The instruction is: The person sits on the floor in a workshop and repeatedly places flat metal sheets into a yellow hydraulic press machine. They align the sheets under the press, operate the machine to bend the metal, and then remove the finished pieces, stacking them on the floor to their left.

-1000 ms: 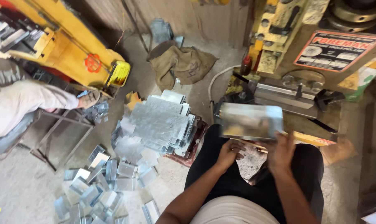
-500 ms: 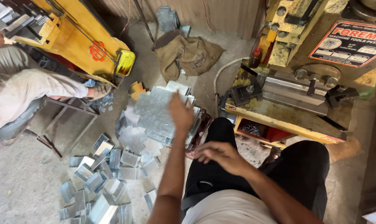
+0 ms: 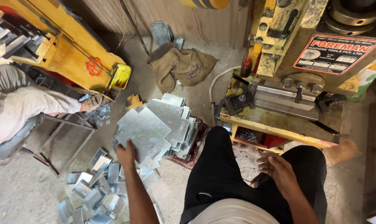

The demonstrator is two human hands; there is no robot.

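Note:
A stack of flat galvanised metal sheets (image 3: 171, 120) lies on the floor to my left. The top metal sheet (image 3: 144, 126) sits askew on the stack. My left hand (image 3: 125, 154) reaches down and grips this sheet at its near left edge. My right hand (image 3: 275, 168) hovers over my right thigh with its fingers loosely apart and nothing in it. I sit in black trousers (image 3: 221, 166) facing a yellow press machine (image 3: 279, 122), whose steel die bed (image 3: 285, 99) has no sheet on it.
Several bent metal pieces (image 3: 94, 186) lie heaped on the floor by my left arm. A burlap sack (image 3: 183, 66) lies beyond the stack. Another person in light clothes (image 3: 18, 110) sits at the far left by a second yellow machine (image 3: 70, 52) and a metal frame (image 3: 65, 139).
A second ago both hands held a sheet at the press. My left hand has since swung down to the stack and closed on the top sheet; my right hand drew back over my thigh.

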